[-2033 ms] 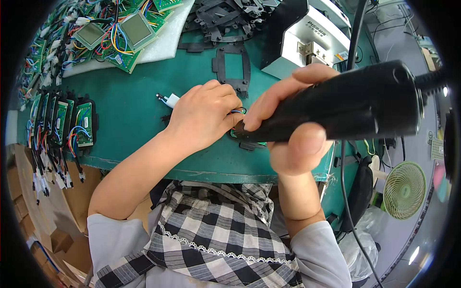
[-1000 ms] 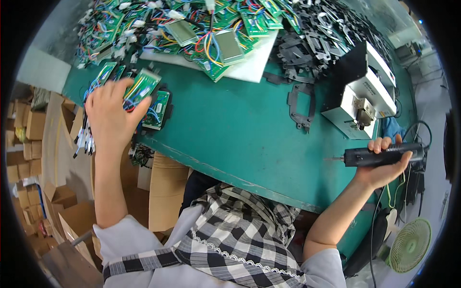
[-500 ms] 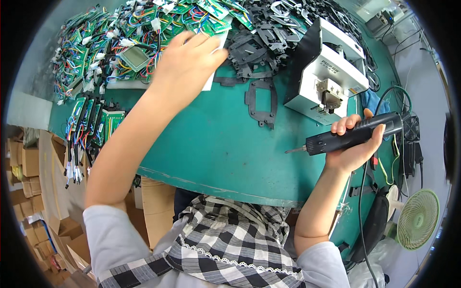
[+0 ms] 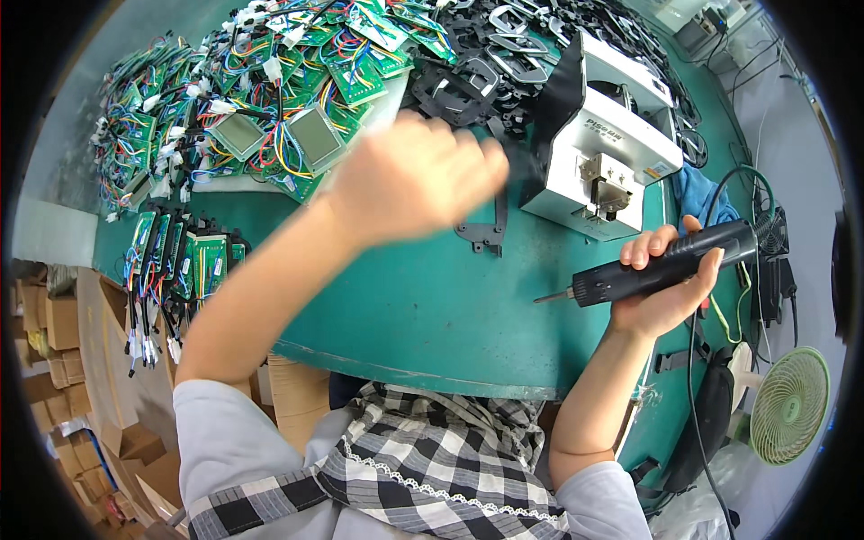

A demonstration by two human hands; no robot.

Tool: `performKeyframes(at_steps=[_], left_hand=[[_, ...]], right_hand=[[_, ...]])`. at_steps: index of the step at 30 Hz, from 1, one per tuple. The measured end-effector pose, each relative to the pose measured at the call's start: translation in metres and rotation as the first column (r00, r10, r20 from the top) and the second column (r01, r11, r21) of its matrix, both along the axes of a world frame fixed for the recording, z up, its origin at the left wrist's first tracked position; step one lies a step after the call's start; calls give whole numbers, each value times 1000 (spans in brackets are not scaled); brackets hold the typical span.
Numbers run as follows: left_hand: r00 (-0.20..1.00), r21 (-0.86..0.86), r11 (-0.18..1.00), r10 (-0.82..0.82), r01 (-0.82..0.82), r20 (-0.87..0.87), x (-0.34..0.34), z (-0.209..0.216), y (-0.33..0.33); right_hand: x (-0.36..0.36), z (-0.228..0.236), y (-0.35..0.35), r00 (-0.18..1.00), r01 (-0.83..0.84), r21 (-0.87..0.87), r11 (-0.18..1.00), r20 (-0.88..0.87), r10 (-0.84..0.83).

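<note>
Gripped in the right hand (image 4: 655,310), the black electric screwdriver (image 4: 670,261) slants on the near side of the white machine (image 4: 621,130), its tip over a broad green stretch of bench (image 4: 432,315) that runs from the machine to a worn, curving near edge. The tool is cylindrical, with a ribbed nose and slim metal bit. Left of the machine, the left hand (image 4: 418,175) blurs, contents untellable, partly hiding a black frame (image 4: 490,232); farther left lie wired circuit boards (image 4: 354,81).

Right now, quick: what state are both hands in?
Left hand: motion-blurred; can't tell if it's open, closed or holding anything.
Right hand: closed around the black driver.
</note>
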State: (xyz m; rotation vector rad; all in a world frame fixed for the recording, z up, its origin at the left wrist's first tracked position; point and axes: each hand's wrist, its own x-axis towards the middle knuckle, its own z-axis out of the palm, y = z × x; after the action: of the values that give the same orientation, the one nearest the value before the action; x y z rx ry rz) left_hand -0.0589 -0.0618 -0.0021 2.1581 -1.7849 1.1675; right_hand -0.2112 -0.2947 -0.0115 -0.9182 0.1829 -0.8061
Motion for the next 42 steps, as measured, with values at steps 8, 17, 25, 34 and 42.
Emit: performKeyframes(at_steps=[8, 17, 25, 34, 42], left_hand=[[896, 125, 992, 27, 32, -444, -114, -33, -6], [862, 441, 844, 441, -304, -251, 59, 14, 123], [908, -133, 941, 252, -310, -334, 22, 25, 81], [929, 95, 995, 16, 20, -370, -106, -47, -11], [699, 141, 989, 124, -33, -704, -102, -51, 3]], right_hand=[[-8, -3, -24, 997, 45, -119, 992, 65, -38], [-6, -2, -25, 993, -70, 62, 996, 99, 64], [-5, -4, -24, 996, -38, 88, 995, 84, 31], [-5, -5, -18, 995, 1, 35, 999, 103, -4], [-6, 6, -18, 993, 78, -101, 992, 102, -68]])
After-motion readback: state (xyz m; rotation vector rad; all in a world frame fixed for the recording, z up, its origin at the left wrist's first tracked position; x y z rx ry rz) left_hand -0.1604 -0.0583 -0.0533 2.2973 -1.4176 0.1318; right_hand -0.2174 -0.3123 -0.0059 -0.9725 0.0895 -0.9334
